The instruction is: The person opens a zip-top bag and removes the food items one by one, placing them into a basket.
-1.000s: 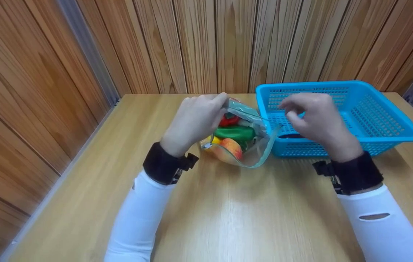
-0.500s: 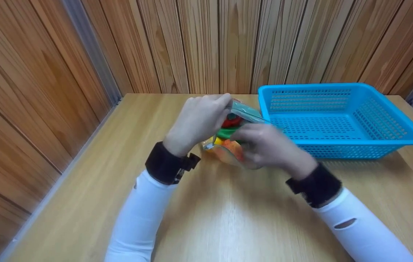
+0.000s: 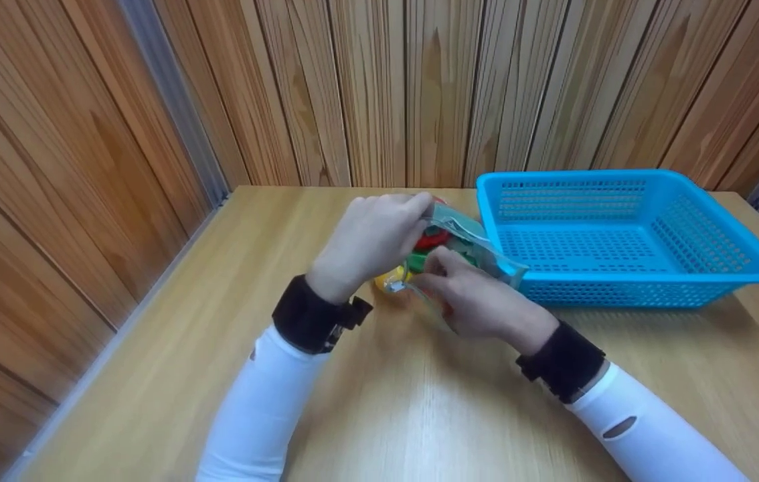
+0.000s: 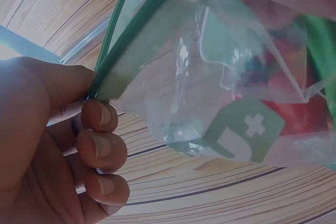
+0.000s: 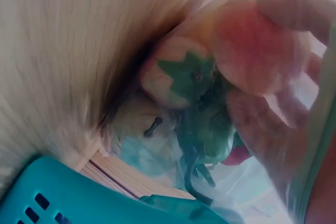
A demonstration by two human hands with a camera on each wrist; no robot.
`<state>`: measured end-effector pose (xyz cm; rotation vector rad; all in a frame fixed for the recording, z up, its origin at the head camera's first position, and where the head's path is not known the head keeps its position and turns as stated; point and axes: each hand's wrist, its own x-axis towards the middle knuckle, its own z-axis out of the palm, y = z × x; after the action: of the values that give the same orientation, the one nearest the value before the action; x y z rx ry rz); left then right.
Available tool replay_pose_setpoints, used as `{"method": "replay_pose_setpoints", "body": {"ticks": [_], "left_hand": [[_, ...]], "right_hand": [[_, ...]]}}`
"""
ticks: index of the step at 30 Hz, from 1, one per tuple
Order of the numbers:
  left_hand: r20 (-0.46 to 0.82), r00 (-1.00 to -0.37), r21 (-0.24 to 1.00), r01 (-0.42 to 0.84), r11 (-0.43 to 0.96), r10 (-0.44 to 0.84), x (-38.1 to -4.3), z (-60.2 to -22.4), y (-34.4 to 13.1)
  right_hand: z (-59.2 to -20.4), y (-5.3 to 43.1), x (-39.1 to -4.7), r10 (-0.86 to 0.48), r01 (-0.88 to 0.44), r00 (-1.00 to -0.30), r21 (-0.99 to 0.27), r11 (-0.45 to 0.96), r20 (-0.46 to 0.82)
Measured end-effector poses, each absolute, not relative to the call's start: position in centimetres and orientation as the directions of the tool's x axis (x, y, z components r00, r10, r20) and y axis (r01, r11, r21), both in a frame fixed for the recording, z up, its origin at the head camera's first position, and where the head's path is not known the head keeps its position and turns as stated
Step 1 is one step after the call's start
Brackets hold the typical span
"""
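My left hand (image 3: 373, 244) pinches the green zip edge of a clear zip bag (image 4: 173, 103) between thumb and index finger, holding its mouth up. Toy fruit and vegetables fill the bag: a red one (image 3: 432, 241), a green one (image 3: 417, 261) and a yellow one (image 3: 391, 276). My right hand (image 3: 473, 298) reaches into the bag's mouth. Through the plastic in the right wrist view, its fingers curl round a peach (image 5: 257, 51). Beside the peach lies a reddish fruit with a green star-shaped top (image 5: 168, 77).
A blue perforated basket (image 3: 647, 276) stands right of the bag, close beside it. Its near wall hides part of its floor. Wood-plank walls (image 3: 366, 94) rise behind and left of the wooden table (image 3: 379, 415).
My right hand has come left from over the basket into the bag and taken hold of the peach. The left hand keeps its grip on the bag's edge.
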<state>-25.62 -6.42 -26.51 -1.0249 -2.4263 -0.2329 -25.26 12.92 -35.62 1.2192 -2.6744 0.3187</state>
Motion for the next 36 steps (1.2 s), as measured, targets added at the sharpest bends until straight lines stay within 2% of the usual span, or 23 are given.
{"method": "replay_pose_setpoints", "body": {"ticks": [3,7,12,18,22,24,26,28,33,36], "left_hand": [[0.505,-0.596,-0.023,0.714,0.7,0.624,-25.6,-26.5,-6.5],[0.509,-0.592,-0.013,0.72,0.694,0.624,-25.6,-26.4,-6.4],[0.517,-0.577,-0.031,0.726,0.687,0.633,-25.9,-26.1,-6.3],[0.522,-0.58,-0.017,0.726,0.687,0.626,-25.9,-26.3,-6.5],[0.521,-0.589,-0.029,0.712,0.702,0.618,-25.9,-26.4,-6.5],[0.512,-0.598,-0.02,0.709,0.705,0.617,-25.8,-26.3,-6.4],[0.512,-0.599,-0.012,0.712,0.702,0.616,-25.9,-26.2,-6.4],[0.512,-0.599,-0.004,0.715,0.699,0.615,-25.9,-26.2,-6.4],[0.506,-0.602,0.012,0.721,0.693,0.618,-25.9,-26.5,-6.5],[0.502,-0.603,0.014,0.722,0.692,0.62,-25.8,-26.6,-6.6]], "right_hand": [[-35.0,13.3,-25.2,-0.698,-0.757,-0.649,-0.172,0.63,0.302],[-33.5,14.2,-24.9,-0.687,-0.791,-0.608,-0.229,0.567,0.398],[-31.3,15.4,-24.6,-0.684,-0.869,-0.475,-0.174,0.463,0.554],[-30.3,15.9,-23.9,-0.62,-0.902,-0.377,-0.121,0.414,0.688],[-29.8,16.4,-24.1,-0.494,-0.928,-0.251,-0.062,0.367,0.832],[-29.5,17.0,-24.5,-0.4,-0.921,-0.22,-0.055,0.385,0.89],[-29.4,17.8,-24.9,-0.307,-0.898,-0.227,-0.077,0.434,0.924],[-29.5,18.7,-25.5,-0.222,-0.859,-0.266,-0.126,0.497,0.938],[-30.4,20.4,-26.8,-0.045,-0.722,-0.4,-0.284,0.631,0.916],[-31.0,21.0,-27.4,0.0,-0.625,-0.489,-0.35,0.698,0.873]]}}
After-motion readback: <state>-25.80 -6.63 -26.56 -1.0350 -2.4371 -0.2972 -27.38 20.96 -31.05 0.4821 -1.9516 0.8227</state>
